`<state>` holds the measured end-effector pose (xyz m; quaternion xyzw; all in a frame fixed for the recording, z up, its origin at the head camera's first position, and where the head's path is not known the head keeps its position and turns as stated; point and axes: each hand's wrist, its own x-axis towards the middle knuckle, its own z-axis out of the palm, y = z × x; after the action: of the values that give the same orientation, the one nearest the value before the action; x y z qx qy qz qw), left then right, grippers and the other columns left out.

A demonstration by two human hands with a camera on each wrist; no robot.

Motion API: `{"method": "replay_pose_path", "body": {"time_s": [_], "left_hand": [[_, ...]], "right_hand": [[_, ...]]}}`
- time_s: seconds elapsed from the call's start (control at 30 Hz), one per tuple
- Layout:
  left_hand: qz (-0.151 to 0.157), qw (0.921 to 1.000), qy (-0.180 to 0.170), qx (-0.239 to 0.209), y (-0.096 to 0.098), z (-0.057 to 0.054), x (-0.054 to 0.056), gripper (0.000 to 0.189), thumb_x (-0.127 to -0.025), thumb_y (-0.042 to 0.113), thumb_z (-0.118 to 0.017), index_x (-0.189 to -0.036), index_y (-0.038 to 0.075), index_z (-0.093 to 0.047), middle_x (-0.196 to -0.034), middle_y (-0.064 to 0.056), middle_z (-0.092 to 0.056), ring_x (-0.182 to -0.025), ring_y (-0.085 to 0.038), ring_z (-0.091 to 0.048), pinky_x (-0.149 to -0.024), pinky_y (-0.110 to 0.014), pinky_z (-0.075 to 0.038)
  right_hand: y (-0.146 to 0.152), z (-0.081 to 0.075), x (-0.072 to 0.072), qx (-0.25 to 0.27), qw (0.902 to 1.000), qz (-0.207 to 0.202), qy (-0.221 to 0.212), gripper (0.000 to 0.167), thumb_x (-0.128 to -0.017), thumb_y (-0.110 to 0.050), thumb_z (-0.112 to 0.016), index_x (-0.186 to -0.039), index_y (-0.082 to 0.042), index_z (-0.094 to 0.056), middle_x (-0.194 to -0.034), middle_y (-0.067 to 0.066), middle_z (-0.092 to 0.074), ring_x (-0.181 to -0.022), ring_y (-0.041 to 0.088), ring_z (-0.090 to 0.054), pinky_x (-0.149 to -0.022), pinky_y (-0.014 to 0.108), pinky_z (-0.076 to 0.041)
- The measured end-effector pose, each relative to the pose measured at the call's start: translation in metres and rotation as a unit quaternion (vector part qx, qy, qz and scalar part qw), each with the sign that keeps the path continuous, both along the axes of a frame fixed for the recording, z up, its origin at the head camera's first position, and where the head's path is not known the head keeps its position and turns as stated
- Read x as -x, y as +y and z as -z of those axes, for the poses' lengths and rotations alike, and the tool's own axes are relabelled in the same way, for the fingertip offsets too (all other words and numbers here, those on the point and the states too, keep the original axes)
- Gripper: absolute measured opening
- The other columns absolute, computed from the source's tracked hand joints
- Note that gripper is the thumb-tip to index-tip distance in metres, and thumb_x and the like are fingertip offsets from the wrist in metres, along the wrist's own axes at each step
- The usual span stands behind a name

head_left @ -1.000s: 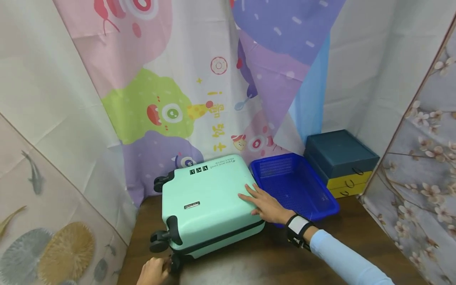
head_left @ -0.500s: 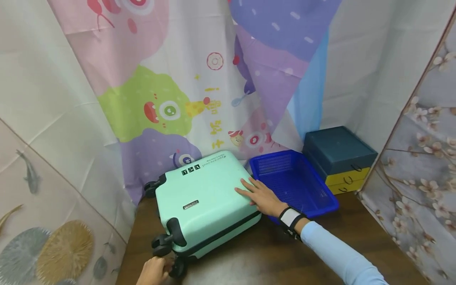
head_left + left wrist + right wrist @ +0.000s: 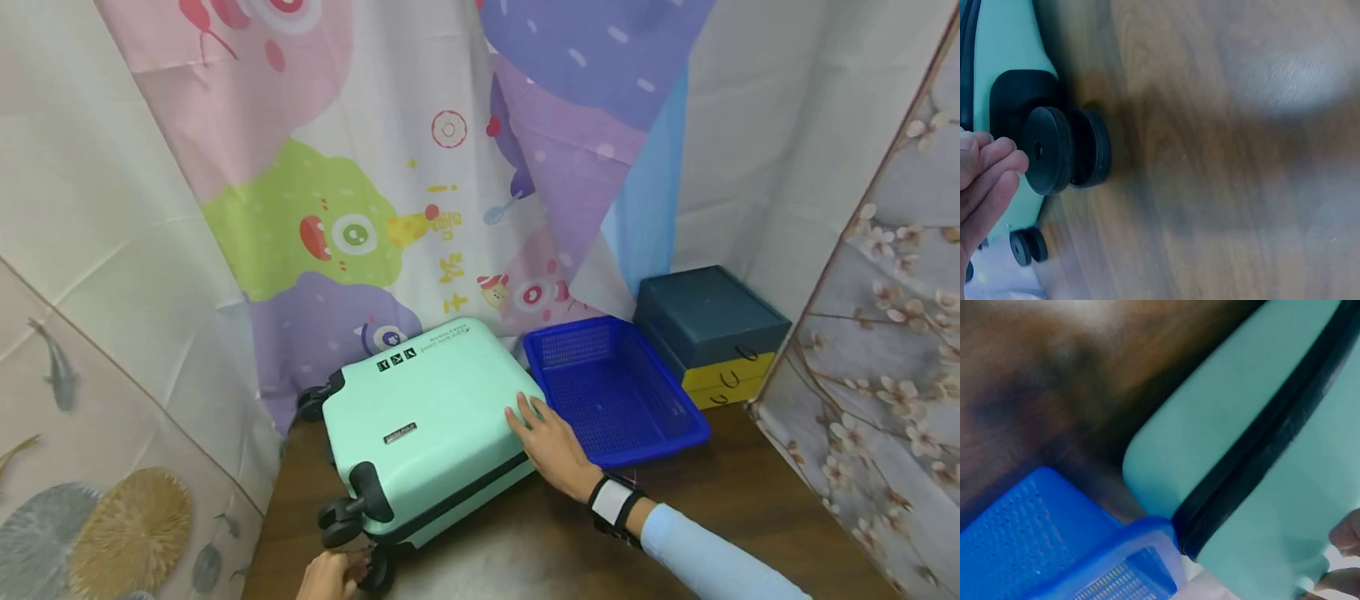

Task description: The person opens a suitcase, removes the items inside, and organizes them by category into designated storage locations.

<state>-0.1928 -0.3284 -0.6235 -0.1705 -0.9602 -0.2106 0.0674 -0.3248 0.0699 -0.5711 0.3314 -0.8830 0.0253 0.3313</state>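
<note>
Touching mint suitcase (image 3: 450, 400): right hand (image 3: 553, 446); badge (image 3: 400, 433) ends "POLO", rest blurred.

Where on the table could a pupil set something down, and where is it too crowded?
Bare table lies between the suitcase and the sleeve, and beyond the sleeve, in front of the basket and boxes. It is crowded at the back, where suitcase, basket and boxes sit side by side, and at the near wheels, where the left hand is.
</note>
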Motion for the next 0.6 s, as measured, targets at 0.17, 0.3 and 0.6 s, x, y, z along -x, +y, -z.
{"method": "replay_pose_path", "body": {"time_s": [0.17,0.3,0.6], "left_hand": [[0.03,0.9993,0.01,-0.021,0.014,0.001,-0.012,0.023,-0.065,-0.007,-0.068,-0.08,0.009,-0.075,-0.07,0.008,-0.068,-0.061,-0.003,-0.059,-0.052,-0.031,-0.048],[0.077,0.9961,0.021,-0.038,0.027,0.009,-0.021,0.022,-0.07,-0.002,-0.07,-0.088,0.008,-0.074,-0.071,0.008,-0.068,-0.058,0.004,-0.052,-0.049,-0.025,-0.044],[0.162,0.9685,0.177,-0.067,0.026,0.039,-0.022,0.034,-0.06,-0.003,-0.079,-0.089,0.011,-0.071,-0.072,0.009,-0.067,-0.058,0.008,-0.051,-0.049,-0.014,-0.038]], "right_hand": [[-0.005,-0.01,0.006,-0.018,0.9995,0.013,-0.023,0.054,-0.084,-0.014,-0.077,-0.134,-0.002,-0.059,-0.139,0.027,-0.05,-0.125,0.041,-0.052,-0.085,0.039,-0.054],[-0.008,-0.014,0.004,-0.013,0.9971,0.023,-0.071,0.056,-0.087,-0.01,-0.072,-0.137,0.005,-0.052,-0.142,0.035,-0.042,-0.13,0.047,-0.045,-0.096,0.044,-0.047],[-0.014,-0.009,-0.007,0.092,0.9853,0.051,-0.134,0.058,-0.083,-0.007,-0.067,-0.137,0.005,-0.052,-0.13,0.046,-0.044,-0.121,0.055,-0.048,-0.075,0.051,-0.054]]}}
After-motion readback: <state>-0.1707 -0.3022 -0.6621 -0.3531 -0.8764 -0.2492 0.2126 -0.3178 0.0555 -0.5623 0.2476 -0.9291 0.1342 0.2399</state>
